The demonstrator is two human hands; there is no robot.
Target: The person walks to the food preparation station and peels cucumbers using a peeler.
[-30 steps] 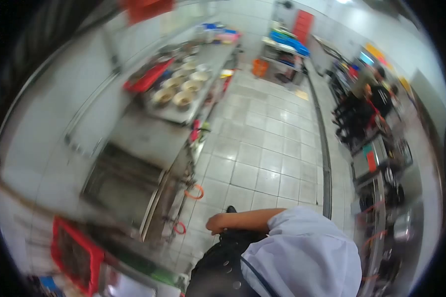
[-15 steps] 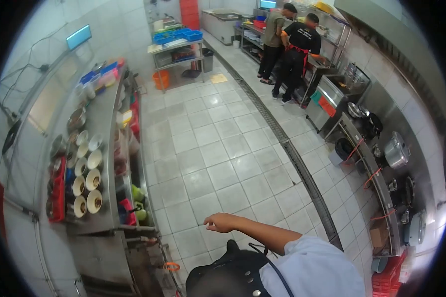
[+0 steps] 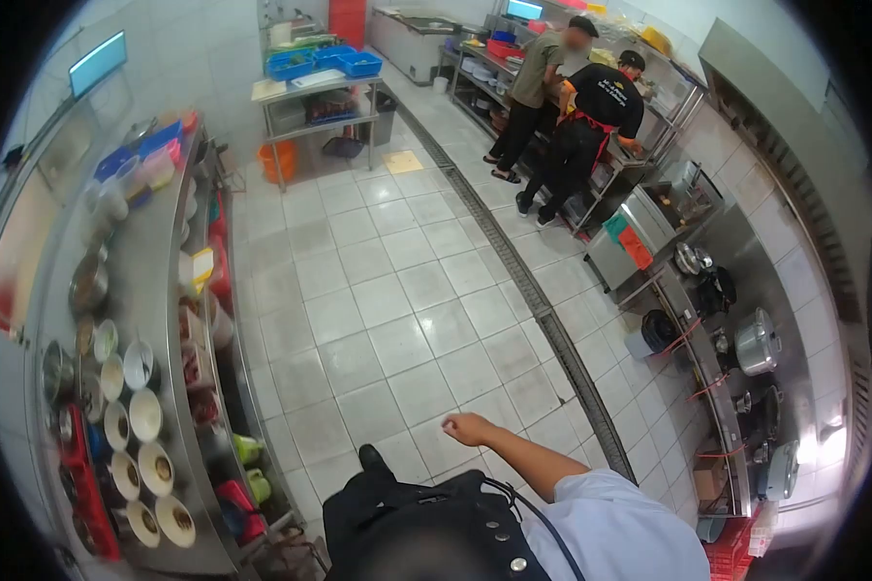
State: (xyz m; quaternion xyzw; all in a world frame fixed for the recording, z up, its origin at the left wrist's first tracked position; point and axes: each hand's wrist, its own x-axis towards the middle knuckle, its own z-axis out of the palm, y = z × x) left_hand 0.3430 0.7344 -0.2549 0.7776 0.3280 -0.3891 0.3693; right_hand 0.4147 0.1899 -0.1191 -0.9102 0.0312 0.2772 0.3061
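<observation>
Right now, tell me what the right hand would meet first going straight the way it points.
Beyond open space over the floor tiles, the right hand would probably meet the steel counter at left first, though depth is hard to judge.

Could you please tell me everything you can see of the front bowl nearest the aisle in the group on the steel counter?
The cream bowl is round, with a wide open mouth and a smooth, sloping inner wall; whether it is ceramic or plastic, I cannot tell. Brown contents lie at the bottom, well below the rim, too small to identify. It stands upright on the steel counter, close beside similar bowls; whether they touch is unclear. No hand is on it.
</observation>
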